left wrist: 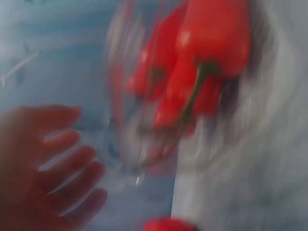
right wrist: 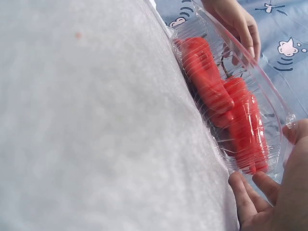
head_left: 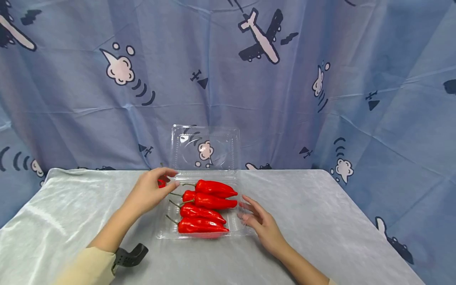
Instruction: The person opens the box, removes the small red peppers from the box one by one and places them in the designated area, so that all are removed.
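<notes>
A clear plastic clamshell box lies on the table, its lid standing up at the back. Several red peppers with green stems are inside, stacked side by side with stems to the left. My left hand hovers by the box's left side, thumb and fingers apart. Behind it shows part of another red pepper, mostly hidden by the hand. Blur softens the fingers in the left wrist view. My right hand touches the box's right side with spread fingers, its thumb near the rim.
A pale grey cloth covers the table. Right behind the raised lid hangs a blue curtain with airplane and cloud prints. A dark band is strapped round the left wrist.
</notes>
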